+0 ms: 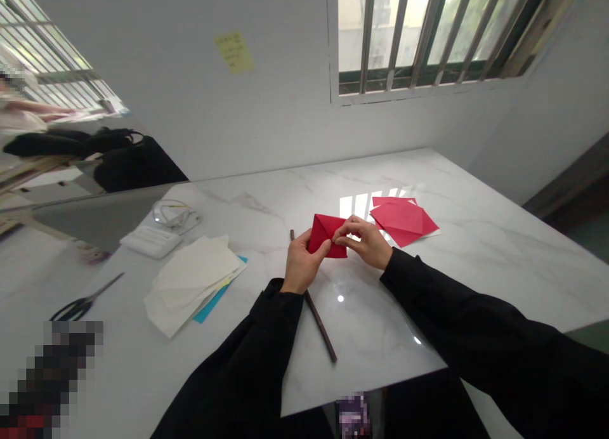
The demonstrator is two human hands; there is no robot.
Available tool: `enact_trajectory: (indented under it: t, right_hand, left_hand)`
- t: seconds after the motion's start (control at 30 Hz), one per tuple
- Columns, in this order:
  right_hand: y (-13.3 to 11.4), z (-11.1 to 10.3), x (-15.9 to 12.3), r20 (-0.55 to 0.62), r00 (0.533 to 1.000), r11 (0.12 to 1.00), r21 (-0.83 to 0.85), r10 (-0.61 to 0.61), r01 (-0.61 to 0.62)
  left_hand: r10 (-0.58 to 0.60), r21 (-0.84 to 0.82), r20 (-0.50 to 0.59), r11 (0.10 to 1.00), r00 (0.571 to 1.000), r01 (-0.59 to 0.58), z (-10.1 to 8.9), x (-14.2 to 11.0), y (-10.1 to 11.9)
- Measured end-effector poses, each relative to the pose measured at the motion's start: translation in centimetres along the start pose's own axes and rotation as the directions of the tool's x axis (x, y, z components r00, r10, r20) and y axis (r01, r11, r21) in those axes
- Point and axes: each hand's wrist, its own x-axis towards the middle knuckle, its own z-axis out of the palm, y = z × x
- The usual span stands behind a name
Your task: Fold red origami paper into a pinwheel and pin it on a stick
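A small piece of folded red paper point(325, 228), with crease lines across its face, is held up over the table between my hands. My left hand point(303, 260) grips its left side, thumb pressed on the front. The thumb and fingertips of my right hand point(365, 241) pinch at the paper near its middle right; exactly what they hold there is partly hidden. Beneath my left hand and forearm, a thin dark brown stick point(321, 328) lies on the table. Just right of my right hand rest several red paper sheets point(403, 221) in a loose pile.
On the left lie a fan of cream paper point(190, 283) with a blue sheet point(214, 306) under it, black scissors point(80, 306), and a white box point(151, 239) with a coiled cable point(176, 216). A white wall with a barred window point(423, 33) borders the marble-patterned table point(499, 261).
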Motion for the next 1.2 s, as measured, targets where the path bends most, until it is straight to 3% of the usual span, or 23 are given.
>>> enact_trajectory:
  t: [0.43,0.73,0.97,1.2]
  right_hand:
    - [-0.2,-0.2,0.0,-0.001,0.998,0.998,-0.031,0.055,-0.055]
    - [-0.5,-0.2,0.0,-0.019,0.997,0.995,-0.063,0.071,-0.072]
    - [-1.0,0.1,-0.1,-0.059,0.995,0.995,-0.059,0.081,-0.084]
    - [-1.9,0.2,-0.4,-0.17,0.983,0.991,-0.098,0.075,-0.092]
  left_hand:
    - [0.007,0.026,0.01,1.0,1.0,-0.007,-0.1,-0.1,0.1]
    - [0.013,-0.048,0.039,0.999,0.999,-0.012,0.0,-0.1,0.3]
    - [0.018,-0.072,0.044,0.997,0.999,-0.015,0.2,-0.1,0.2]
    - [0.032,-0.121,0.038,0.992,0.999,-0.027,0.4,0.2,-0.6]
